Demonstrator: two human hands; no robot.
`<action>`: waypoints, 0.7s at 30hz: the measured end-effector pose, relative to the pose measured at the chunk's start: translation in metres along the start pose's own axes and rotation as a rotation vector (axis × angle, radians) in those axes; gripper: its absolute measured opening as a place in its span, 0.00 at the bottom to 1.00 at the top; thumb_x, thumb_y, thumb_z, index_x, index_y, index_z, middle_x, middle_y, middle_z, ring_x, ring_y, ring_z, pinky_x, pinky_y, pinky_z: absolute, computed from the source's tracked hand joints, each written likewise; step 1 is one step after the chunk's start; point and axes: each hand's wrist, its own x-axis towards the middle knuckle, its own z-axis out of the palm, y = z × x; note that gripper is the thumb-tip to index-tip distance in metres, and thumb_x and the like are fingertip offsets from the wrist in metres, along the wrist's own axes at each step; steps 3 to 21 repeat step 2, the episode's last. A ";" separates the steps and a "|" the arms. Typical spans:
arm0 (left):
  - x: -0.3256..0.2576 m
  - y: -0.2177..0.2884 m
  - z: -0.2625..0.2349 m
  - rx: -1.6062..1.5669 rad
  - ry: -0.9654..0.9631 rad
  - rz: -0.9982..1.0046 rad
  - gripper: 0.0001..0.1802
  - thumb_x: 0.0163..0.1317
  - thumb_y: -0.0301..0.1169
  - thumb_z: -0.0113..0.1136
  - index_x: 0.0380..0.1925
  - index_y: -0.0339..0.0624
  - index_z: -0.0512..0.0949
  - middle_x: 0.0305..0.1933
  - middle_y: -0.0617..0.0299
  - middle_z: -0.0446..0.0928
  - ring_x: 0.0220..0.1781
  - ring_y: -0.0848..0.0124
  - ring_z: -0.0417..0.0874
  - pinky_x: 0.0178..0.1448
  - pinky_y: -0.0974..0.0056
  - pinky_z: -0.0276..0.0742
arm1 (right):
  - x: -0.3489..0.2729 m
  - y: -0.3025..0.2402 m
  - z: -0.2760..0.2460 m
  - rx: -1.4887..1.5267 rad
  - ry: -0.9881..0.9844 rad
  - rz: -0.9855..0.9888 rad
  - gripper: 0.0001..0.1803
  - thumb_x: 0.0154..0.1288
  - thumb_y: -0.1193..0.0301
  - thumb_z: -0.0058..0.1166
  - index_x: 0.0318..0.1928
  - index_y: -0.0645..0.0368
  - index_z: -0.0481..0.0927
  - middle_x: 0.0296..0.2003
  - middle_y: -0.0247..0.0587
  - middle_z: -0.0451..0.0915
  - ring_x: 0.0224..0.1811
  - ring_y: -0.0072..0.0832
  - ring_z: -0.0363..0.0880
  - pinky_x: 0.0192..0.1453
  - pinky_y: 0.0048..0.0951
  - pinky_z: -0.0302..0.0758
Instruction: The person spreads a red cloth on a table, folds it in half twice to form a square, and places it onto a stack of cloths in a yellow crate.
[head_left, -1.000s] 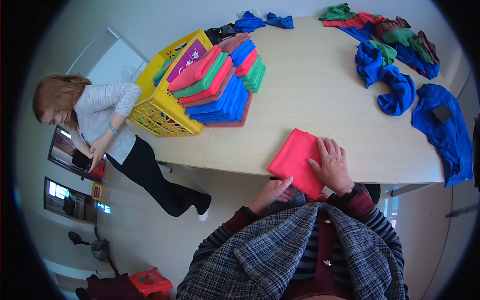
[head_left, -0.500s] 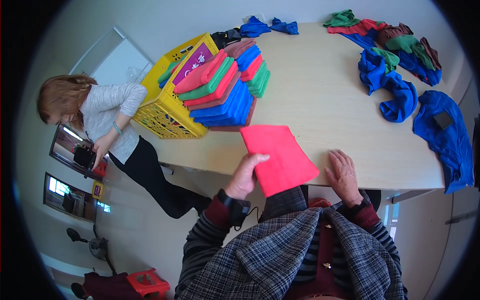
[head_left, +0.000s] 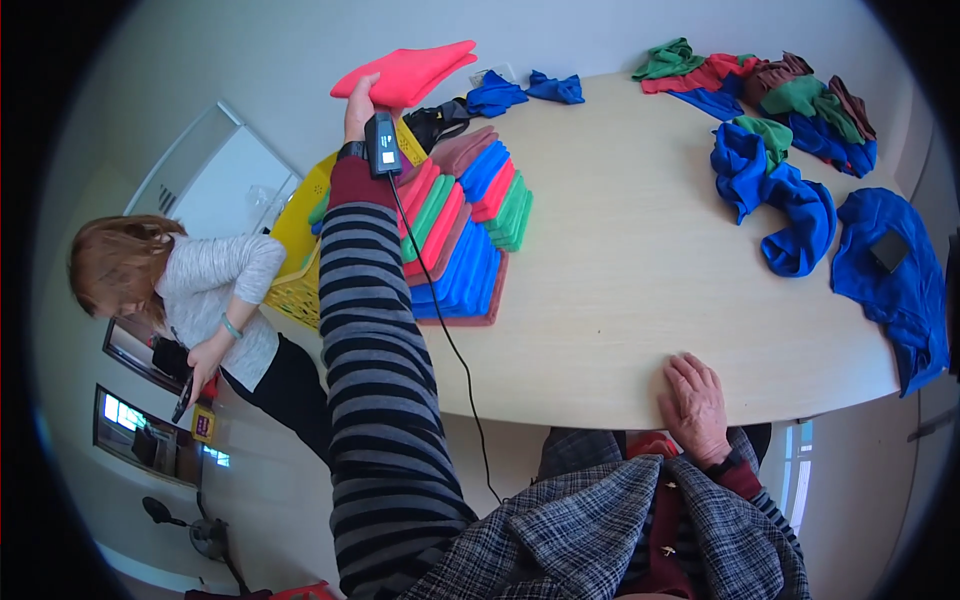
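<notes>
My left hand [head_left: 360, 106] is closed on a folded pink-red cloth [head_left: 405, 76], lifted above the far part of the yellow crate [head_left: 292, 294]. The left arm stretches forward past stacked folded cloths [head_left: 436, 225] in red, green, brown and blue. A second, smaller stack [head_left: 513, 212] adjoins them, green at its near side. My right hand [head_left: 695, 405] rests on the table's near edge, fingers stretched out, holding nothing. Most of the crate's inside is hidden by my arm and the stacks.
Crumpled blue, green, red and brown cloths [head_left: 790, 95] lie at the far right of the table [head_left: 590, 330]. A dark flat object [head_left: 888, 250] sits on a blue cloth. A person [head_left: 215, 290] stands at the left, holding a dark device. A cable hangs from my left wrist.
My left hand has carried the folded pink-red cloth from the near table edge forward and left, up over the crate. My right hand stays at the table edge.
</notes>
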 end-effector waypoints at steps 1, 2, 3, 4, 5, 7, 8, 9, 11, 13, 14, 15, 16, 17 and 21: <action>0.006 -0.008 -0.013 -0.053 0.038 -0.061 0.27 0.66 0.29 0.62 0.63 0.38 0.67 0.63 0.55 0.77 0.64 0.55 0.79 0.73 0.40 0.70 | 0.001 -0.001 0.000 -0.004 0.007 -0.004 0.25 0.60 0.71 0.61 0.58 0.64 0.77 0.61 0.51 0.76 0.69 0.50 0.69 0.73 0.49 0.65; 0.019 -0.007 -0.021 -0.054 0.036 -0.051 0.27 0.66 0.29 0.62 0.63 0.38 0.67 0.63 0.55 0.77 0.64 0.55 0.79 0.73 0.40 0.70 | 0.002 -0.003 0.000 0.001 0.004 -0.007 0.25 0.60 0.71 0.61 0.58 0.64 0.77 0.61 0.51 0.76 0.69 0.50 0.69 0.73 0.49 0.65; 0.019 -0.007 -0.021 -0.054 0.036 -0.051 0.27 0.66 0.29 0.62 0.63 0.38 0.67 0.63 0.55 0.77 0.64 0.55 0.79 0.73 0.40 0.70 | 0.002 -0.003 0.000 0.001 0.004 -0.007 0.25 0.60 0.71 0.61 0.58 0.64 0.77 0.61 0.51 0.76 0.69 0.50 0.69 0.73 0.49 0.65; 0.019 -0.007 -0.021 -0.054 0.036 -0.051 0.27 0.66 0.29 0.62 0.63 0.38 0.67 0.63 0.55 0.77 0.64 0.55 0.79 0.73 0.40 0.70 | 0.002 -0.003 0.000 0.001 0.004 -0.007 0.25 0.60 0.71 0.61 0.58 0.64 0.77 0.61 0.51 0.76 0.69 0.50 0.69 0.73 0.49 0.65; 0.019 -0.007 -0.021 -0.054 0.036 -0.051 0.27 0.66 0.29 0.62 0.63 0.38 0.67 0.63 0.55 0.77 0.64 0.55 0.79 0.73 0.40 0.70 | 0.002 -0.003 0.000 0.001 0.004 -0.007 0.25 0.60 0.71 0.61 0.58 0.64 0.77 0.61 0.51 0.76 0.69 0.50 0.69 0.73 0.49 0.65; 0.019 -0.007 -0.021 -0.054 0.036 -0.051 0.27 0.66 0.29 0.62 0.63 0.38 0.67 0.63 0.55 0.77 0.64 0.55 0.79 0.73 0.40 0.70 | 0.002 -0.003 0.000 0.001 0.004 -0.007 0.25 0.60 0.71 0.61 0.58 0.64 0.77 0.61 0.51 0.76 0.69 0.50 0.69 0.73 0.49 0.65; 0.019 -0.007 -0.021 -0.054 0.036 -0.051 0.27 0.66 0.29 0.62 0.63 0.38 0.67 0.63 0.55 0.77 0.64 0.55 0.79 0.73 0.40 0.70 | 0.002 -0.003 0.000 0.001 0.004 -0.007 0.25 0.60 0.71 0.61 0.58 0.64 0.77 0.61 0.51 0.76 0.69 0.50 0.69 0.73 0.49 0.65; 0.019 -0.007 -0.021 -0.054 0.036 -0.051 0.27 0.66 0.29 0.62 0.63 0.38 0.67 0.63 0.55 0.77 0.64 0.55 0.79 0.73 0.40 0.70 | 0.002 -0.003 0.000 0.001 0.004 -0.007 0.25 0.60 0.71 0.61 0.58 0.64 0.77 0.61 0.51 0.76 0.69 0.50 0.69 0.73 0.49 0.65; 0.019 -0.007 -0.021 -0.054 0.036 -0.051 0.27 0.66 0.29 0.62 0.63 0.38 0.67 0.63 0.55 0.77 0.64 0.55 0.79 0.73 0.40 0.70 | 0.002 -0.003 0.000 0.001 0.004 -0.007 0.25 0.60 0.71 0.61 0.58 0.64 0.77 0.61 0.51 0.76 0.69 0.50 0.69 0.73 0.49 0.65; 0.019 -0.007 -0.021 -0.054 0.036 -0.051 0.27 0.66 0.29 0.62 0.63 0.38 0.67 0.63 0.55 0.77 0.64 0.55 0.79 0.73 0.40 0.70 | 0.002 -0.003 0.000 0.001 0.004 -0.007 0.25 0.60 0.71 0.61 0.58 0.64 0.77 0.61 0.51 0.76 0.69 0.50 0.69 0.73 0.49 0.65; 0.019 -0.007 -0.021 -0.054 0.036 -0.051 0.27 0.66 0.29 0.62 0.63 0.38 0.67 0.63 0.55 0.77 0.64 0.55 0.79 0.73 0.40 0.70 | 0.002 -0.003 0.000 0.001 0.004 -0.007 0.25 0.60 0.71 0.61 0.58 0.64 0.77 0.61 0.51 0.76 0.69 0.50 0.69 0.73 0.49 0.65; 0.019 -0.007 -0.021 -0.054 0.036 -0.051 0.27 0.66 0.29 0.62 0.63 0.38 0.67 0.63 0.55 0.77 0.64 0.55 0.79 0.73 0.40 0.70 | 0.002 -0.003 0.000 0.001 0.004 -0.007 0.25 0.60 0.71 0.61 0.58 0.64 0.77 0.61 0.51 0.76 0.69 0.50 0.69 0.73 0.49 0.65; 0.019 -0.007 -0.021 -0.054 0.036 -0.051 0.27 0.66 0.29 0.62 0.63 0.38 0.67 0.63 0.55 0.77 0.64 0.55 0.79 0.73 0.40 0.70 | 0.002 -0.003 0.000 0.001 0.004 -0.007 0.25 0.60 0.71 0.61 0.58 0.64 0.77 0.61 0.51 0.76 0.69 0.50 0.69 0.73 0.49 0.65; 0.019 -0.007 -0.021 -0.054 0.036 -0.051 0.27 0.66 0.29 0.62 0.63 0.38 0.67 0.63 0.55 0.77 0.64 0.55 0.79 0.73 0.40 0.70 | 0.002 -0.003 0.000 0.001 0.004 -0.007 0.25 0.60 0.71 0.61 0.58 0.64 0.77 0.61 0.51 0.76 0.69 0.50 0.69 0.73 0.49 0.65; 0.019 -0.007 -0.021 -0.054 0.036 -0.051 0.27 0.66 0.29 0.62 0.63 0.38 0.67 0.63 0.55 0.77 0.64 0.55 0.79 0.73 0.40 0.70 | 0.002 -0.003 0.000 0.001 0.004 -0.007 0.25 0.60 0.71 0.61 0.58 0.64 0.77 0.61 0.51 0.76 0.69 0.50 0.69 0.73 0.49 0.65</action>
